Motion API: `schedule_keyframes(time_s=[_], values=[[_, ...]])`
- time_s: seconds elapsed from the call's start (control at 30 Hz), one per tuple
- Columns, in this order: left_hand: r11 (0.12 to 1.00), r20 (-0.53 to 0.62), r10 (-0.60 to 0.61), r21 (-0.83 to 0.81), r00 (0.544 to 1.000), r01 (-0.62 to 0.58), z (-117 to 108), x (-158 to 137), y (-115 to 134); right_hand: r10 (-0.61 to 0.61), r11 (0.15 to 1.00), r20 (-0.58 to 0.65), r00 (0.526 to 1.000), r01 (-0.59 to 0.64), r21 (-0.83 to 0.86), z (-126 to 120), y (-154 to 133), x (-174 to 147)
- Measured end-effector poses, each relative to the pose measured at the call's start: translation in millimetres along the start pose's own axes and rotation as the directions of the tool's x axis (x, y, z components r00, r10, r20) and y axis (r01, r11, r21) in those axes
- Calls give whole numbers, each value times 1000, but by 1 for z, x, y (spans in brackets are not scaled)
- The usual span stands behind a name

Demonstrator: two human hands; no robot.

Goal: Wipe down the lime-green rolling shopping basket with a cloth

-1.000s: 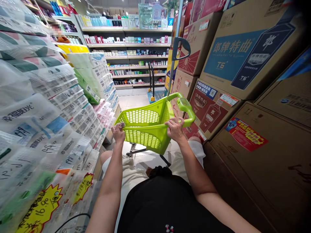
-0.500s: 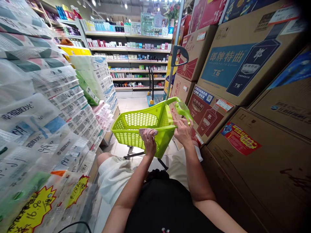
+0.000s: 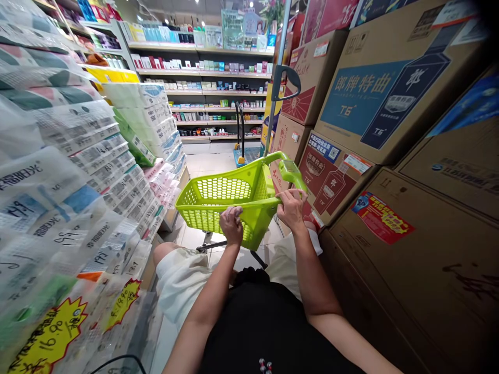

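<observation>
A lime-green plastic shopping cart (image 3: 259,223) with perforated basket sides stands in front of my knees, turned sideways. My right hand (image 3: 290,208) is closed around the cart's rim near the handle end. Against the near side of the basket, my left hand (image 3: 231,226) is closed on a small pinkish cloth (image 3: 233,211), most of it hidden in the fingers. The cart's green handle (image 3: 291,171) rises just beyond my right hand. Part of the dark cart frame (image 3: 212,245) shows below the basket.
Stacked packs of tissue paper (image 3: 93,124) line the left side. Large cardboard boxes (image 3: 358,98) are piled on the right. A metal pole with a dark grip (image 3: 286,83) stands by them. Ahead are a blue platform trolley (image 3: 246,156) and product shelves (image 3: 202,93).
My left hand has moved slightly left along the basket's near side, and less of the cloth shows. My right hand keeps its grip on the rim. The view has shifted slightly.
</observation>
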State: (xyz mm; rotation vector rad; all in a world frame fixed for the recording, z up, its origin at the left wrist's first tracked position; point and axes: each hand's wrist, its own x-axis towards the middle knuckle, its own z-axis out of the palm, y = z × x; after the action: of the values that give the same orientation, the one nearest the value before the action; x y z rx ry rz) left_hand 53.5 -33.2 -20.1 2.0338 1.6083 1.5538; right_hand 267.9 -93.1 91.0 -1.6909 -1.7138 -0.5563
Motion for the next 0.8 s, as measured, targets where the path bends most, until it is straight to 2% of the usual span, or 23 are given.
schedule_keyframes(time_s=[0.07, 0.17, 0.23, 0.33, 0.43, 0.53, 0.63, 0.73, 0.8], values=[[993, -82, -115, 27, 990, 118, -2, 3, -11, -3, 1000, -10, 1000, 3, 19, 1, -1, -1], [986, -136, -167, -3, 976, 168, 3, 0, 2, -6, 999, -29, 1000, 7, 44, 3, -4, -3], [994, -100, -101, -54, 990, 96, 10, -7, 25, -16, 999, -23, 1000, 17, 37, 4, -5, -3], [989, 2, 72, -127, 997, -71, 18, -16, 60, -34, 999, -6, 999, 34, 8, 3, -5, -4], [976, 63, 184, -132, 981, -175, 16, -18, 72, -32, 999, -9, 999, 32, 11, 2, -2, -4], [987, 88, 143, -81, 986, -136, 4, -11, 47, -27, 999, -8, 1000, 27, 32, 0, 0, -5], [996, -2, -88, 0, 996, 88, -13, 2, 3, -33, 999, -15, 999, 34, 41, -1, 2, -5], [953, -148, -295, 24, 944, 302, -26, 13, -27, -33, 999, -27, 999, 34, 40, -1, 2, -6], [934, -190, -351, 5, 917, 358, -26, 15, -30, -30, 999, -32, 999, 31, 39, 0, 1, -6]])
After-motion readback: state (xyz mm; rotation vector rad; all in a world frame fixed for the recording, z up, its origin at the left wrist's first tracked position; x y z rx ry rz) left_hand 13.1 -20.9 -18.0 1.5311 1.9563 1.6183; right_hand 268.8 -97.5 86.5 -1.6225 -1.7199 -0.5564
